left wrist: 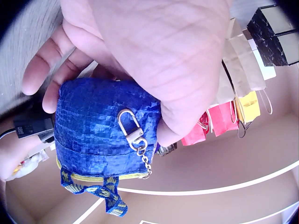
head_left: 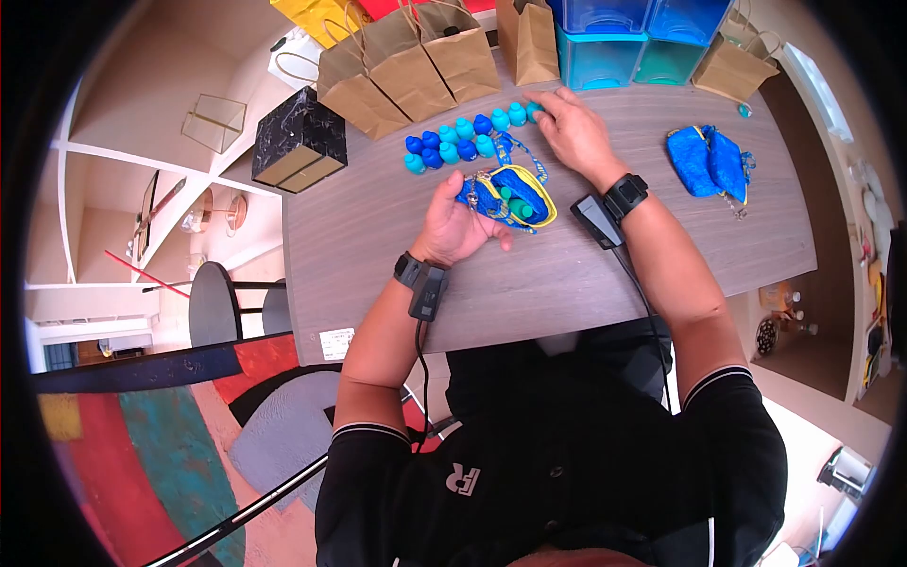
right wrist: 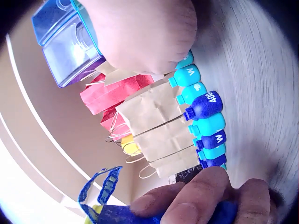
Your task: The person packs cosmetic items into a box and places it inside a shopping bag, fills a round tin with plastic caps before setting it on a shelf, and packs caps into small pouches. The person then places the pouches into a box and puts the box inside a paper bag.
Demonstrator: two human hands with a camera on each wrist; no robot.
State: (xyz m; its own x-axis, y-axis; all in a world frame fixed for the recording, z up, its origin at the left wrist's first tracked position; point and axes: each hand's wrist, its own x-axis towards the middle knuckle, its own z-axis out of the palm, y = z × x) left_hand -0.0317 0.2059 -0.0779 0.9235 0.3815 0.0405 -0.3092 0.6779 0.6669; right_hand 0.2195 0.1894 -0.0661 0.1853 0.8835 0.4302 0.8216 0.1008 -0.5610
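Blue woven pouch with yellow edging (left wrist: 93,123) sits unzipped in the left hand (head_left: 455,227), thumb and fingers gripping it, green pieces (head_left: 518,207) inside. Beyond pouch: rows of turquoise and dark-blue rounded bottles (head_left: 449,152). Right of them, right hand (head_left: 573,132) at the end bottle; can't tell if gripped. Likely step: picking up a bottle; next needs a secure pinch, pouch mouth kept wide.

Pouch (left wrist: 98,126) is woven plastic, crinkled, slight sheen; clasp (left wrist: 135,135) glossy metal; strap (left wrist: 114,196) woven, cloth-like. Bottles (right wrist: 208,106) look plastic, smooth. Tabletop (head_left: 378,274) wood-grained, matt. Brown bags (head_left: 409,66) creased matt paper. Stacked bins (head_left: 600,59) see-through plastic, smooth, glossy.
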